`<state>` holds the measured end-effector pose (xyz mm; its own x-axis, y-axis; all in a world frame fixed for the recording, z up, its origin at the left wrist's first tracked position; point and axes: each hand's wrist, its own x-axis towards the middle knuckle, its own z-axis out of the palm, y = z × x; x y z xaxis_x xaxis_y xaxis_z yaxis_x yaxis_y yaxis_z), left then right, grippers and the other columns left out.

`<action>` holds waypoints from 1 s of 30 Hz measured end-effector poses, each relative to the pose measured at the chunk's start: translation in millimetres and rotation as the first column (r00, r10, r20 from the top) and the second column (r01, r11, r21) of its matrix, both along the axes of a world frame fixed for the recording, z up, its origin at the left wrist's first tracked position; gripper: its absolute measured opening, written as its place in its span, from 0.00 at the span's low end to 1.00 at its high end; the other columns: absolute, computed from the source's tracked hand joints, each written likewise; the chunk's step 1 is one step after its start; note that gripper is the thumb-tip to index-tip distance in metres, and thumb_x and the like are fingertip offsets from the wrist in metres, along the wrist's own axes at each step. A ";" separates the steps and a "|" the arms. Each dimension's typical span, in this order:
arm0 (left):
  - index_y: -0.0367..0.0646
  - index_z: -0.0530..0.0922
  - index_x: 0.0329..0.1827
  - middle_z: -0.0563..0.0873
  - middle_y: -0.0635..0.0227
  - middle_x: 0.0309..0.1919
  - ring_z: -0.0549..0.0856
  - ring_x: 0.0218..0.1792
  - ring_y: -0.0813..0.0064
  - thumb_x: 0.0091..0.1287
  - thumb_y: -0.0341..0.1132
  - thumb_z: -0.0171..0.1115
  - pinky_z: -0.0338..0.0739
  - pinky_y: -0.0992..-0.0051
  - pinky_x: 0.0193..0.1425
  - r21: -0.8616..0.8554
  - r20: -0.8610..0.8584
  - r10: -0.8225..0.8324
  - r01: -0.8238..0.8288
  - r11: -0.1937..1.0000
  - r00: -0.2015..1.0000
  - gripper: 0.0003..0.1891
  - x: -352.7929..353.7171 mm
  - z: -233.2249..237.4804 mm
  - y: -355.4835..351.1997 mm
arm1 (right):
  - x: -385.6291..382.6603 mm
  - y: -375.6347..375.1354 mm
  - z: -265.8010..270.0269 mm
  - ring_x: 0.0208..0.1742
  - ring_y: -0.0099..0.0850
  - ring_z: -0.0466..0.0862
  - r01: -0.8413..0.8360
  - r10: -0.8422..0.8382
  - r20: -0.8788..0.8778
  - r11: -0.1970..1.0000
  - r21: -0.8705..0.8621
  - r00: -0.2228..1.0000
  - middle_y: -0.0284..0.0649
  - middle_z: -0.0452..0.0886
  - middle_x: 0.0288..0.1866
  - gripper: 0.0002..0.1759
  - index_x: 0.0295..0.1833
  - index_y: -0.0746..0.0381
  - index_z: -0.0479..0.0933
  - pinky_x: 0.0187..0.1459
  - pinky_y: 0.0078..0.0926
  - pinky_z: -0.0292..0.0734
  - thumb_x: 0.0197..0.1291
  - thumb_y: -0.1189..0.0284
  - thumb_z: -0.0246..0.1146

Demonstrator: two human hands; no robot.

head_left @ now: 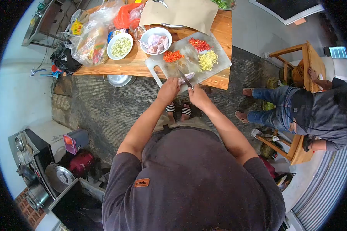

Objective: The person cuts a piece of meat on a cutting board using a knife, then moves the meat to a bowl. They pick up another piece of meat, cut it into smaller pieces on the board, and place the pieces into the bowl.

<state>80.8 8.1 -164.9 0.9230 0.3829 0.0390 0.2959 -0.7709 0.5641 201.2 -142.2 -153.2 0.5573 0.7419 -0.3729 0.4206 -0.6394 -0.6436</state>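
My right hand (pixel 199 97) is closed round the handle of a kitchen knife (pixel 184 78), whose blade lies across a pale pink piece of raw meat (pixel 190 76). My left hand (pixel 169 91) pins that piece down near the front edge of the cutting board (pixel 164 75). Farther up the board lie small heaps of chopped orange pieces (pixel 173 56), chopped red pieces (pixel 200 44) and chopped pale yellow pieces (pixel 208 61). A white bowl of more raw meat (pixel 156 40) stands just left of the board.
Beside it is a bowl of pale green shreds (pixel 121 46). Plastic bags (pixel 91 46) crowd the wooden table's (pixel 138 70) left end; brown paper (pixel 181 14) with scissors (pixel 160 2) lies at the back. A metal pot (pixel 119 80) sits below. Another person (pixel 297 109) is at a wooden table, right.
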 end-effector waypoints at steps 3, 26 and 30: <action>0.36 0.74 0.48 0.80 0.52 0.46 0.80 0.52 0.52 0.64 0.31 0.65 0.77 0.61 0.59 0.121 -0.050 -0.029 0.035 0.992 0.998 0.13 4.3 7.4 -3.2 | -8.6 -5.6 33.6 0.43 0.65 0.83 -0.004 0.000 -0.085 0.999 -0.048 0.996 0.69 0.82 0.40 0.19 0.53 0.73 0.67 0.49 0.59 0.76 0.76 0.64 0.48; 0.35 0.75 0.46 0.81 0.53 0.42 0.84 0.47 0.55 0.67 0.31 0.60 0.83 0.63 0.49 0.284 -0.262 -0.080 0.156 0.946 0.962 0.10 21.7 12.6 5.3 | -43.2 -7.2 33.7 0.40 0.62 0.85 0.131 -0.123 0.069 0.984 -0.120 0.990 0.63 0.84 0.37 0.16 0.49 0.67 0.65 0.46 0.58 0.79 0.78 0.62 0.47; 0.35 0.75 0.46 0.82 0.52 0.42 0.85 0.47 0.54 0.66 0.31 0.60 0.83 0.63 0.50 0.283 -0.268 -0.076 0.154 0.947 0.960 0.10 26.9 9.1 5.8 | -43.2 -4.2 35.8 0.40 0.62 0.85 0.121 -0.110 0.087 0.983 -0.135 0.990 0.63 0.84 0.40 0.16 0.49 0.67 0.65 0.46 0.57 0.80 0.78 0.62 0.47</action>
